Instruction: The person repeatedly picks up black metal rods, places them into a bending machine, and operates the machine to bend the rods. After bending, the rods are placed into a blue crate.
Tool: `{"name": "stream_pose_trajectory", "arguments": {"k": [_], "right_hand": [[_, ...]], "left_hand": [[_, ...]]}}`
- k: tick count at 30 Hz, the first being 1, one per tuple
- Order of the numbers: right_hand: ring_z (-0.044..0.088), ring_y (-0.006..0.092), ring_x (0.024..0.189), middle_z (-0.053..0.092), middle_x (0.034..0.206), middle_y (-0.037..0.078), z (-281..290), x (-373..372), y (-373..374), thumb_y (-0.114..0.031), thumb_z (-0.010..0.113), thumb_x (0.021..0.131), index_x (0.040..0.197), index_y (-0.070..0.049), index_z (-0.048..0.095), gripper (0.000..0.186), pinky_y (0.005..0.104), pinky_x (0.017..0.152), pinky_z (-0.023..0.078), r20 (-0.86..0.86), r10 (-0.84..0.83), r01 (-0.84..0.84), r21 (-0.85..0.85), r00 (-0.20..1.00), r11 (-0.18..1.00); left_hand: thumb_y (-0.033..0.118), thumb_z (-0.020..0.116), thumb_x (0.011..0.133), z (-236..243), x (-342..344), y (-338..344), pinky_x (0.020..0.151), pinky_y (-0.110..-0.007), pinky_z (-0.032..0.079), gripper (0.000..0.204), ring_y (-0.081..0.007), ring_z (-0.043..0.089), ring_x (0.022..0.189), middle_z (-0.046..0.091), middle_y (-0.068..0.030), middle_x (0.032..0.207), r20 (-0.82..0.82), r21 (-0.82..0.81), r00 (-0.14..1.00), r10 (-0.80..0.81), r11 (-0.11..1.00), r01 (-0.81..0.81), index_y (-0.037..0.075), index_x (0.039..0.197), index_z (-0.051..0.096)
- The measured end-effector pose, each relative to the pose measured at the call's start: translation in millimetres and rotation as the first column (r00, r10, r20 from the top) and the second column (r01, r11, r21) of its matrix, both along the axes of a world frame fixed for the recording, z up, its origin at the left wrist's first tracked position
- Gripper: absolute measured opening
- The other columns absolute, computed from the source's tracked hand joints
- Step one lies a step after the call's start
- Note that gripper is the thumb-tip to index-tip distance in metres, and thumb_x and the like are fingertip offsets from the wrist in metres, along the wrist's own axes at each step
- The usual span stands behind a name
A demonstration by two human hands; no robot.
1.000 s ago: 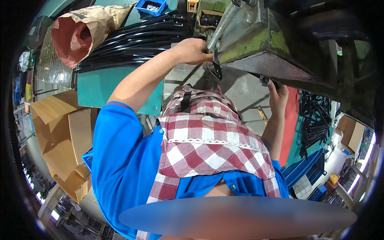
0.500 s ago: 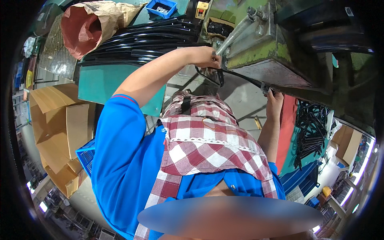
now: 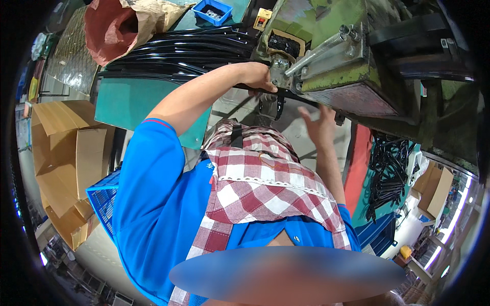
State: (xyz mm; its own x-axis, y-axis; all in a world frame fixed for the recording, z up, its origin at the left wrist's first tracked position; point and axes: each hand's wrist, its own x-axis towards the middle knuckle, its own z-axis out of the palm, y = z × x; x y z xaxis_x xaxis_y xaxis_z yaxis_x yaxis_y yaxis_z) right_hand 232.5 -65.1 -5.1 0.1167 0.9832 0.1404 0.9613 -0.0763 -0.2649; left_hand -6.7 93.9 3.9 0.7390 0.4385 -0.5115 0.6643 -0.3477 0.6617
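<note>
My left hand (image 3: 258,76) is closed on a long black strip (image 3: 292,94), which runs rightward beneath the green machine (image 3: 349,86). A metal rod with a coiled spring (image 3: 321,51) sticks out just right of that hand. Below it hangs a dark fitting with a black looped part (image 3: 278,108), partly hidden. My right hand (image 3: 319,122) is raised under the machine, fingers apart, beside a small dark block (image 3: 339,118) at the strip's right end; whether it touches either is unclear.
Bundled black curved strips (image 3: 173,51) lie across a teal table (image 3: 132,102), beside a paper sack (image 3: 109,28) and blue bin (image 3: 213,11). Cardboard boxes (image 3: 66,163) and a blue crate (image 3: 102,204) stand left. Black pieces (image 3: 383,173) lie right, by a red strip (image 3: 357,158).
My left hand has shifted down, staying on the black strip under the machine. My right hand has let go of the small dark block and moved leftward, fingers spreading.
</note>
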Motion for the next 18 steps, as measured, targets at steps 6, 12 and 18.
{"name": "stream_pose_trajectory", "arguments": {"k": [6,12,18], "right_hand": [[0.063,0.034,0.084,0.066,0.086,0.016,-16.3,-49.7,29.5,-0.03,0.075,0.071,0.121,-0.003,0.054,0.061,0.045,0.081,0.043,0.033,0.268,-0.262,-0.127,0.963,0.957],[0.063,0.0355,0.065,0.064,0.074,0.018,-50.5,-23.0,23.7,-0.013,0.068,0.076,0.126,-0.01,0.053,0.052,0.043,0.061,0.05,0.206,0.344,-0.351,-0.003,0.916,0.937],[0.059,0.0365,0.104,0.06,0.113,0.016,-48.0,-28.1,18.7,-0.019,0.067,0.08,0.128,-0.024,0.053,0.051,0.0482,0.085,0.049,0.307,0.265,-0.266,-0.041,0.914,0.963]], "left_hand": [[0.05,0.056,0.088,-51.9,29.7,17.5,0.079,-0.045,0.047,0.052,-0.0389,0.061,0.093,0.064,-0.0243,0.096,0.39,0.213,0.92,0.036,0.969,-0.128,0.0,0.102,0.063],[0.025,0.056,0.085,-38.4,68.7,54.7,0.089,-0.043,0.047,0.033,-0.0382,0.06,0.104,0.063,-0.0232,0.108,0.192,0.365,0.966,0.176,0.9,-0.237,-0.002,0.104,0.061],[0.011,0.052,0.082,-74.0,86.4,100.0,0.082,-0.042,0.053,0.021,-0.0357,0.064,0.097,0.065,-0.021,0.103,0.15,0.538,0.942,0.3,0.775,-0.332,0.002,0.096,0.066]]}}
